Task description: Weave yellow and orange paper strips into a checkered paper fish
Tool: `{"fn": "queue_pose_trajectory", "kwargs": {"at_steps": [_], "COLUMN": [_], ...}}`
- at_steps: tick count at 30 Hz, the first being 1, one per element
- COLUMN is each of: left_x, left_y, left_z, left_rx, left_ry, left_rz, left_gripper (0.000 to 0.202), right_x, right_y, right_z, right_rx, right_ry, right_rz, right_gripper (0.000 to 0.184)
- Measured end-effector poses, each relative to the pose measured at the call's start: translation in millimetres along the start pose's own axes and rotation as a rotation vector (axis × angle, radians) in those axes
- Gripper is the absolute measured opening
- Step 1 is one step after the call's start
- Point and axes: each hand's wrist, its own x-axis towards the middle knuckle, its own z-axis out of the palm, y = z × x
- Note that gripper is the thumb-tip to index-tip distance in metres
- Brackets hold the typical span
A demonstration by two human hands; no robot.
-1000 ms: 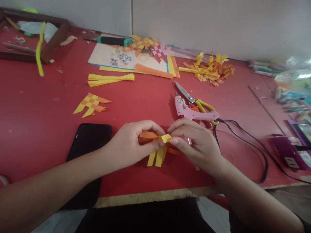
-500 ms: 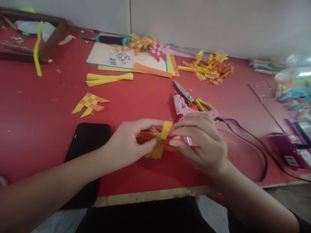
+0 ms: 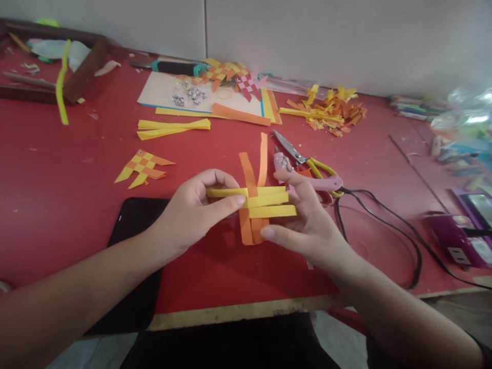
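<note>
Between both hands, above the red table, is a weave of yellow and orange paper strips (image 3: 268,200). Yellow strips point left and right; orange ones point away from me and towards me. My left hand (image 3: 200,207) pinches the weave at its left side, thumb on top. My right hand (image 3: 307,220) holds it from the right, the thumb at the lower orange strips and the fingers partly hidden behind. A finished woven paper fish (image 3: 141,166), yellow and orange with a small eye, lies to the left.
A black phone (image 3: 132,271) lies under my left forearm. Beyond my right hand are a pink glue gun (image 3: 323,183) with its cable and yellow-handled scissors (image 3: 292,147). Farther back lie yellow strips (image 3: 172,128), paper sheets (image 3: 154,92), a scrap pile (image 3: 330,110) and a wooden frame (image 3: 82,69).
The woven strips have been turned: yellow strips now point sideways, and orange ones stand away from me. My right hand has shifted its grip, with its fingers now behind the weave.
</note>
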Motion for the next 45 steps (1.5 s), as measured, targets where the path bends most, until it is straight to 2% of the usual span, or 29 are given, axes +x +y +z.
{"fn": "queue_pose_trajectory", "kwargs": {"at_steps": [3, 5, 9, 14, 17, 21, 25, 29, 31, 36, 41, 45], "left_x": [0, -1, -2, -2, -1, 1, -1, -4, -4, -2, -1, -1], "left_y": [0, 1, 2, -2, -2, 0, -1, -3, -3, -4, -1, -2], "left_z": [-0.3, 0.3, 1.6, 0.1, -1.0, -1.2, -0.8, 1.4, 2.1, 1.7, 3.1, 3.3], "left_rx": [0.012, 0.034, 0.114, 0.148, 0.168, -0.023, -0.108, -0.047, -0.061, -0.107, -0.122, -0.161], "left_ry": [-0.041, -0.068, -0.097, -0.025, -0.042, -0.039, -0.039, -0.186, -0.213, -0.12, -0.094, -0.092], "left_rz": [0.004, -0.005, -0.066, -0.13, -0.134, -0.162, -0.166, -0.246, -0.254, -0.255, -0.307, -0.323], "left_gripper": [0.022, 0.023, 0.033, 0.047, 0.044, 0.041, 0.034, 0.02, 0.016, 0.022, 0.025, 0.023], "right_x": [2, 4, 5, 1, 2, 6, 7, 7, 8, 10, 8, 4], "right_y": [2, 3, 2, 1, 1, 2, 2, 4, 5, 6, 4, 3], "right_z": [1, 0, -2, -1, -3, -7, -9, -13, -14, -12, -11, -8], "right_rx": [0.022, 0.034, -0.081, -0.218, -0.224, -0.144, -0.149, -0.135, -0.116, -0.142, -0.182, -0.312], "right_ry": [0.087, 0.144, 0.156, 0.144, 0.18, 0.154, 0.225, 0.285, 0.276, 0.291, 0.369, 0.431], "right_rz": [-0.031, -0.067, -0.102, -0.222, -0.224, -0.213, -0.168, -0.227, -0.23, -0.225, -0.219, -0.252], "right_gripper": [0.047, 0.04, 0.041, 0.038, 0.045, 0.053, 0.043, 0.025, 0.023, 0.028, 0.026, 0.023]}}
